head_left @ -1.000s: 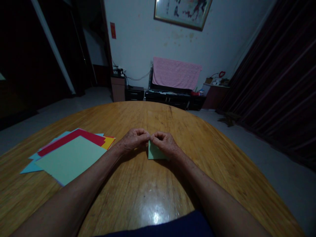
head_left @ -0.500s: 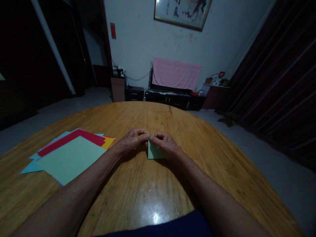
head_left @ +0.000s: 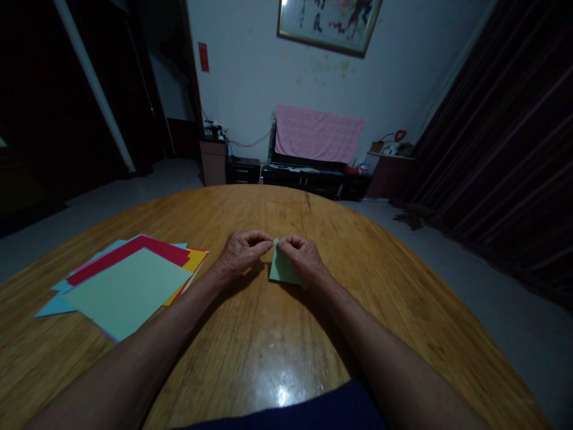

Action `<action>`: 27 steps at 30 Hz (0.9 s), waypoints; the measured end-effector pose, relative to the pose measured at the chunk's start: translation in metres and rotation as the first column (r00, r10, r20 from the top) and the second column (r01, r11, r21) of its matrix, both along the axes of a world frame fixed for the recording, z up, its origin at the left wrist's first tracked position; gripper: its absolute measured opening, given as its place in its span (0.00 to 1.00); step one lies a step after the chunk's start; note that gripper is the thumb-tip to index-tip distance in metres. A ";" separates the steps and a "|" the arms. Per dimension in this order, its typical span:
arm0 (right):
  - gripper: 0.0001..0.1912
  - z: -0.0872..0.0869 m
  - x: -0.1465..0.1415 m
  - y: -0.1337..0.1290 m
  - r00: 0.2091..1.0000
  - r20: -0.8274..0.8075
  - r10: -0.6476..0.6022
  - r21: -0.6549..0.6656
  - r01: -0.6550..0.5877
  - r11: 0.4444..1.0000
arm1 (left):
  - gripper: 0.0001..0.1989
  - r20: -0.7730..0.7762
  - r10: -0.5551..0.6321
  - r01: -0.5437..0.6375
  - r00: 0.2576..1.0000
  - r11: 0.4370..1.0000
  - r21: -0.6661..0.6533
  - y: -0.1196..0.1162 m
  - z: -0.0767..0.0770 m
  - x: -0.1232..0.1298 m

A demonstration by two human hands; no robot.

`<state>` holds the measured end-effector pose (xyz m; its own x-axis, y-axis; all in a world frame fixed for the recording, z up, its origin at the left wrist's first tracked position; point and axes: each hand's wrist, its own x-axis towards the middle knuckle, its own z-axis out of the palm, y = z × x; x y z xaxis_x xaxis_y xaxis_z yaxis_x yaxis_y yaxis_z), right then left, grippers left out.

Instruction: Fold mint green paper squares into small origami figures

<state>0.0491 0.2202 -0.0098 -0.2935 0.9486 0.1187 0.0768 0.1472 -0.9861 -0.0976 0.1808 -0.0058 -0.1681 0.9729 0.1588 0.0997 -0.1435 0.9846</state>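
Note:
A small piece of light green paper (head_left: 285,272), with straight edges, is between my hands over the middle of the table. My right hand (head_left: 305,258) pinches it near its top corner and covers its right side. At that same corner my left hand (head_left: 245,251) has thumb and forefinger pressed together, the tips at the paper's upper left edge. The paper's lower edge shows below my right hand. Whether it is folded in layers I cannot tell.
On the left of the round wooden table (head_left: 250,334) lies a fanned stack of coloured paper (head_left: 129,289), light green on top, with red, blue and yellow sheets beneath. Beyond the table stand a low black cabinet (head_left: 304,179) and a pink cloth (head_left: 317,134) draped over something.
The green paper has tilted and its lower left corner has risen slightly. My left hand's fingertips have shifted a little up and right along its edge.

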 end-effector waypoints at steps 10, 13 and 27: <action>0.12 0.000 0.000 -0.001 0.999 0.017 0.030 0.025 -0.030 0.999 | 0.06 0.070 -0.034 0.038 0.997 0.997 -0.063 -0.002 0.000 0.000; 0.12 0.002 0.000 -0.001 0.999 0.011 0.035 0.011 -0.035 0.999 | 0.08 0.154 -0.074 0.090 0.985 0.991 -0.100 -0.004 0.001 0.001; 0.13 0.002 0.003 -0.004 0.990 -0.032 0.139 -0.050 -0.141 0.989 | 0.05 0.331 -0.213 0.245 0.919 0.968 -0.058 -0.001 -0.004 -0.002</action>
